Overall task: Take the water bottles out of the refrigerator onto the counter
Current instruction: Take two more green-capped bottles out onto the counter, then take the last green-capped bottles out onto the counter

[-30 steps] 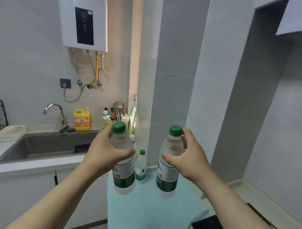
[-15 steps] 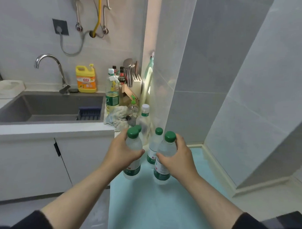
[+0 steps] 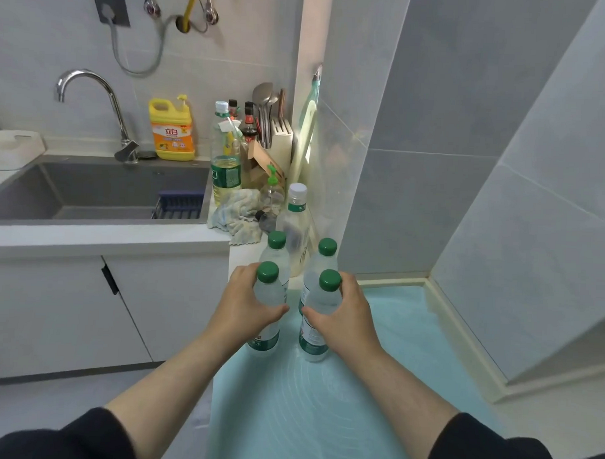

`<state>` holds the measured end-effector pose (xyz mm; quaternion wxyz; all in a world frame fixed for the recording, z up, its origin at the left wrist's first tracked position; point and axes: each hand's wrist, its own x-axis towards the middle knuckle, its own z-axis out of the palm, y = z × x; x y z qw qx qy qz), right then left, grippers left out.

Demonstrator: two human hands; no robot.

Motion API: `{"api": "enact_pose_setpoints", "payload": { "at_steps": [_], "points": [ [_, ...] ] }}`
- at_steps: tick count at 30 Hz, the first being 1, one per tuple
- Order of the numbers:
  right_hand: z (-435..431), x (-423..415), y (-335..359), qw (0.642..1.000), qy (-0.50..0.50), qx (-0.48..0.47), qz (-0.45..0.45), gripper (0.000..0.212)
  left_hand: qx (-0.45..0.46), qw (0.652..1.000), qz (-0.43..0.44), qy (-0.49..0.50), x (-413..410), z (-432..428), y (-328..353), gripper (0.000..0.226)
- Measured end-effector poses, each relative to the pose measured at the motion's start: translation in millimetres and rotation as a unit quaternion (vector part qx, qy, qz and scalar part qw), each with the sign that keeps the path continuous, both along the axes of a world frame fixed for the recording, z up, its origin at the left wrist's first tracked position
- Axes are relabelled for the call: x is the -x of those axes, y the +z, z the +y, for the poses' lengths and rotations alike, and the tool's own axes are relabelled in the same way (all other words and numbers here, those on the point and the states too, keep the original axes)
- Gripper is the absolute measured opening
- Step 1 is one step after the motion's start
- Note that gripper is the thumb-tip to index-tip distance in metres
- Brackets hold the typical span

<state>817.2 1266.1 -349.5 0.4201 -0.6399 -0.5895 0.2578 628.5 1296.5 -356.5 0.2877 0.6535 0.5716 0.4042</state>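
Two clear green-capped water bottles stand upright on the pale green counter mat [image 3: 374, 386]. My left hand [image 3: 247, 308] is wrapped around the left bottle [image 3: 269, 293], and my right hand [image 3: 342, 316] grips the right bottle [image 3: 321, 298]. Both bottle bases look set down on the mat. Just behind them stand two more green-capped water bottles, one on the left [image 3: 276, 252] and one on the right [image 3: 324, 259]. The refrigerator is out of view.
A taller white-capped bottle [image 3: 296, 222] stands behind the group beside a crumpled rag [image 3: 236, 215]. Further back are an oil bottle [image 3: 224, 158], a knife block [image 3: 280, 139] and yellow detergent [image 3: 172, 128]. The sink [image 3: 100, 191] lies to the left; tiled walls close in on the right.
Both hands carried their bottles forward and down from mid-air to the mat, next to the bottles standing at the back. The view tilted down toward the counter.
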Motion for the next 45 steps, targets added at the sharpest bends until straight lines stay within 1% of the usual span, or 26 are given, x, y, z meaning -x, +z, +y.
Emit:
{"api": "enact_pose_setpoints", "payload": {
  "at_steps": [4,8,12,15,18,23,27,30,32,34,36,38,42,45],
  "points": [
    [6.5,-6.2,-7.8,1.000,0.003,0.021,0.006,0.070,0.011,1.000,0.005,-0.013,3.4,1.9,-3.5,0.065],
    [7.9,-7.0,-7.0,0.999,0.015,0.046,-0.002,0.070,0.026,0.999,-0.007,-0.025,5.1,0.4,-4.4,0.069],
    [3.2,-9.6,8.7,1.000,0.013,0.026,0.007,0.065,0.016,0.999,-0.014,-0.040,13.4,-1.4,11.9,0.094],
    [-1.9,-6.6,51.4,0.999,0.022,-0.045,-0.013,0.066,-0.024,0.999,-0.012,-0.026,35.6,-8.0,54.7,0.097],
    [-13.6,11.3,109.9,0.991,0.064,-0.113,-0.027,0.058,-0.087,0.996,0.004,0.003,67.1,-32.7,110.7,0.093],
    [-50.7,62.6,208.2,0.965,0.144,-0.213,-0.050,0.062,-0.175,0.983,0.010,0.060,127.8,-112.1,203.1,0.087],
    [-97.8,97.9,271.7,0.942,0.183,-0.280,-0.037,0.070,-0.244,0.961,0.039,0.126,167.6,-195.1,278.6,0.082],
    [-143.8,125.6,304.1,0.912,0.244,-0.330,0.005,0.071,-0.299,0.932,0.100,0.179,186.8,-273.9,332.7,0.086],
    [-177.3,147.4,321.5,0.882,0.296,-0.364,0.036,0.070,-0.327,0.907,0.147,0.222,195.6,-332.9,361.1,0.091],
    [-208.3,170.8,335.6,0.848,0.347,-0.395,0.069,0.069,-0.343,0.880,0.173,0.278,199.5,-391.9,381.5,0.098],
    [-239.8,195.8,350.3,0.814,0.390,-0.416,0.107,0.070,-0.352,0.857,0.205,0.315,202.3,-446.6,396.6,0.096],
    [-276.0,228.2,367.2,0.779,0.440,-0.426,0.138,0.070,-0.351,0.828,0.238,0.367,206.4,-507.0,411.8,0.091],
    [-353.8,285.3,398.8,0.716,0.525,-0.426,0.175,0.070,-0.319,0.779,0.269,0.467,213.4,-616.7,431.4,0.103],
    [-410.7,318.6,413.7,0.676,0.574,-0.415,0.205,0.074,-0.298,0.754,0.276,0.516,214.0,-690.8,440.6,0.106]
  ]
}}
